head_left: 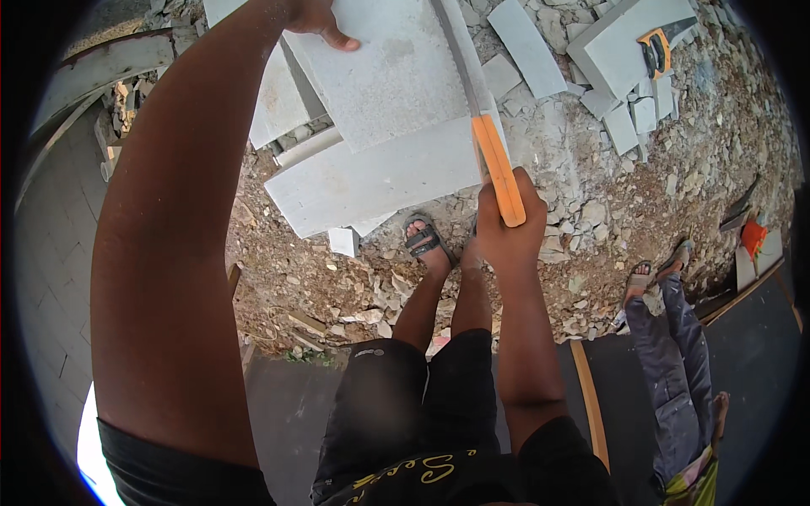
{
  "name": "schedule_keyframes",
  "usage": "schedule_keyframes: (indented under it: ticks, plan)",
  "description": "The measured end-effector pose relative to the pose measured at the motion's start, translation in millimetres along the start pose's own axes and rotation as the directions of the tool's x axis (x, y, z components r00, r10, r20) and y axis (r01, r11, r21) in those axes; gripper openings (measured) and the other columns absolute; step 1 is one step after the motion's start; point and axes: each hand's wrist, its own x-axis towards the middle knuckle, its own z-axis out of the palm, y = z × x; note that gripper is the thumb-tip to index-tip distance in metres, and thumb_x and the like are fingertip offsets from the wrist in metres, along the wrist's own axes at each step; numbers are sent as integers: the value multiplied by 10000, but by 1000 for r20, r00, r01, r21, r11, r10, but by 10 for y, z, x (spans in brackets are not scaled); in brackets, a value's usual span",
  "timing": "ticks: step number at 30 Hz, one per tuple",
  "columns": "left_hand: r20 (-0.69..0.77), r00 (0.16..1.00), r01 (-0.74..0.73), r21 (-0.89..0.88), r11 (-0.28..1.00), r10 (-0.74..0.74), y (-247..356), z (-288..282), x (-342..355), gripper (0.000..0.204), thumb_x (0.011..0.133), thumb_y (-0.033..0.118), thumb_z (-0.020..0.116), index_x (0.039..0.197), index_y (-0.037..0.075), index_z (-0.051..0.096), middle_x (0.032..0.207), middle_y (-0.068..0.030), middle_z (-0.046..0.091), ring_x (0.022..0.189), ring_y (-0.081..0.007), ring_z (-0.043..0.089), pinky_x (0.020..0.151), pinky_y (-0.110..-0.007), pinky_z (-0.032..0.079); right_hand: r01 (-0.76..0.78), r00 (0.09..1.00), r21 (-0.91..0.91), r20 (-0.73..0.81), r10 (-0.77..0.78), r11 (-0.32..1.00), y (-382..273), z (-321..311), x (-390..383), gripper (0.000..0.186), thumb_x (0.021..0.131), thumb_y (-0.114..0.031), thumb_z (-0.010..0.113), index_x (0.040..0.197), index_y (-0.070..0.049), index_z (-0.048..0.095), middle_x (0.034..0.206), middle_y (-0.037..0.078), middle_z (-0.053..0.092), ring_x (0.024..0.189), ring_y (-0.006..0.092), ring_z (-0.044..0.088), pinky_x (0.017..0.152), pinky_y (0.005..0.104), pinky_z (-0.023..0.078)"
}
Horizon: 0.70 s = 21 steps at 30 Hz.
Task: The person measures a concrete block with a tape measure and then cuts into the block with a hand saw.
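Observation:
My right hand (521,228) is closed round the orange handle of a handsaw (498,164). The saw's blade stretches away from me along the right side of a light grey building block (388,72). Whether its teeth sit in a cut cannot be made out. My left hand (316,18) lies on that block near its far left corner, thumb stretched out; the top edge of the picture cuts off the other fingers. Beneath the block is a long pale slab (380,181), on the rubble close to my sandalled foot (422,236).
A second handsaw (656,52) with an orange and black handle rests on another block (620,51) at the far right. Offcuts (620,126) and stone rubble (591,211) cover the ground. Another person's legs (675,363) show at the right, near an orange-red object (753,239).

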Motion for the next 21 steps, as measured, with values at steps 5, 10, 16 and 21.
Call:
schedule_keyframes:
  ticks: [5, 10, 16, 21]
  plan:
    - [19, 1000, -8, -27, 1000, 9, 94, -16, -29, 1672, 580, 786, 800, 1429, -180, -269, 1508, -431, -287, 1428, -572, -239, 1210, -590, -26, 112, 990, -35, -85, -114, 993, 237, -224, -567, 59, 915, -20, 603, 880, 7, 564, 626, 59, 581, 562, 72, 578, 503, 258, 434]
    - [-574, 780, -141, 227, 964, 250, -383, 743, 622, 1656, 600, 804, 772, 1430, -176, -273, 1507, -427, -295, 1428, -570, -240, 1207, -598, -24, -26, 999, 16, 23, 25, 1000, -92, 118, 77, 74, 924, -33, 605, 873, -5, 559, 604, 42, 532, 540, 61, 498, 486, 274, 400]
    - [62, 998, -3, 33, 999, 1, 27, -66, -73, 1646, 609, 798, 773, 1436, -160, -280, 1500, -421, -317, 1422, -563, -264, 1201, -608, -31, 134, 983, 10, -127, -132, 991, 240, -142, -626, 133, 933, -46, 613, 837, -18, 526, 606, 29, 510, 540, 52, 462, 477, 272, 368]
    - [60, 998, -18, 23, 1000, 17, 24, -79, -63, 1653, 604, 793, 782, 1436, -154, -286, 1500, -419, -319, 1422, -561, -267, 1203, -604, -29, -30, 1000, 43, -6, 31, 999, 22, -97, 27, 110, 933, -34, 595, 845, -23, 531, 611, 27, 517, 536, 55, 469, 487, 271, 381]
